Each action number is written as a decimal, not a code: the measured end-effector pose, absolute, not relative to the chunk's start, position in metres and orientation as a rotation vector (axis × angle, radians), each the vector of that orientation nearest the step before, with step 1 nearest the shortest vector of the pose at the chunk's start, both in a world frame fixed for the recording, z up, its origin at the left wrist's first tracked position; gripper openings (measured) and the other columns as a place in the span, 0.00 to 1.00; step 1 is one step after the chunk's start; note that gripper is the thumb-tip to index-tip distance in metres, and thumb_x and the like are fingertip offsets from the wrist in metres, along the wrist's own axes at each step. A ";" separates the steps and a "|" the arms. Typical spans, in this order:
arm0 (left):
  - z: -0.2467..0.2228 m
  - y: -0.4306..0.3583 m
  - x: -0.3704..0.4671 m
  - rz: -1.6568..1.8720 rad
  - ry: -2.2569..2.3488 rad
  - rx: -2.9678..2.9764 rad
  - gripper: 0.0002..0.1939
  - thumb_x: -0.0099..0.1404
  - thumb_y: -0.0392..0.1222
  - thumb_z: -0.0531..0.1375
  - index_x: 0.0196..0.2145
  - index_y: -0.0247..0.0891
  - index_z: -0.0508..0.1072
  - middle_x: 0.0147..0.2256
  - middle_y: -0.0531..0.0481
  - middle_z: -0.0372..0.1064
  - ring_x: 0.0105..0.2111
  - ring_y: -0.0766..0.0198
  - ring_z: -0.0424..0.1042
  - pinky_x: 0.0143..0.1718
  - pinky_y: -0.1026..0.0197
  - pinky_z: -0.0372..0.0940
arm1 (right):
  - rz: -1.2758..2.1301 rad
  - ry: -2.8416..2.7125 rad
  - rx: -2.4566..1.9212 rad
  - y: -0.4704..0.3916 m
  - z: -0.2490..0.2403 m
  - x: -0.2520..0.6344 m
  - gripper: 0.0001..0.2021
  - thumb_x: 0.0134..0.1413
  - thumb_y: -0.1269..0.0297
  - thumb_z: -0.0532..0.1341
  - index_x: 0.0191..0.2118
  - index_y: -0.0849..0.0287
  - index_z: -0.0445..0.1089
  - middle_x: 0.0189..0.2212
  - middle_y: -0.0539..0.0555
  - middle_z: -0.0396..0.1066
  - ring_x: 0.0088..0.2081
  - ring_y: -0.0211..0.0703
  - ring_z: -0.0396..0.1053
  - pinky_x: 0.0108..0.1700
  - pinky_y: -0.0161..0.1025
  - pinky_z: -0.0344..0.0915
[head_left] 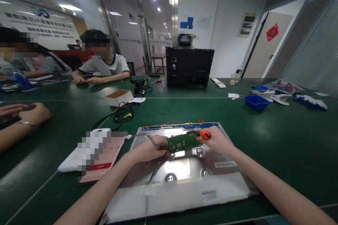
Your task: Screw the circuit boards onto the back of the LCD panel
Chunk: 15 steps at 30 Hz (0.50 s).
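A green circuit board (184,142) is held tilted above the bare metal back of a display panel (224,174). My left hand (155,149) is closed on the board's left end, with a thin grey cable (142,135) running by its fingers. At the other end, my right hand (218,140) is closed around an orange-handled screwdriver (205,134), its fingers also against the board; the shaft is hidden. Along the panel's far edge runs a blue circuit strip (169,126). A whitish sheet (182,193) covers the panel's near part.
Left of the panel lie a white device (76,154) and a pink booklet (105,161). Farther off are black cables (123,114), an open cardboard box (120,97), a black monitor housing (190,68) and a blue tray (256,102). Another person's hands (34,114) rest at left.
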<state>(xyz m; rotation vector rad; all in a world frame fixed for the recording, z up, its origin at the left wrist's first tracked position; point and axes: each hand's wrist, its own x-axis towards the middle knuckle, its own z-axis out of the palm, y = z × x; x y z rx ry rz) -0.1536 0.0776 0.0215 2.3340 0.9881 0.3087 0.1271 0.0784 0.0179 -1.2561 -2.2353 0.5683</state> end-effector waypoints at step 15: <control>0.024 0.079 -0.152 0.285 0.972 2.330 0.09 0.60 0.35 0.60 0.35 0.39 0.80 0.30 0.50 0.72 0.32 0.62 0.70 0.35 0.63 0.61 | 0.218 -2.744 -1.128 0.028 0.010 0.151 0.22 0.47 0.76 0.64 0.50 0.53 0.73 0.39 0.54 0.78 0.35 0.43 0.75 0.35 0.36 0.64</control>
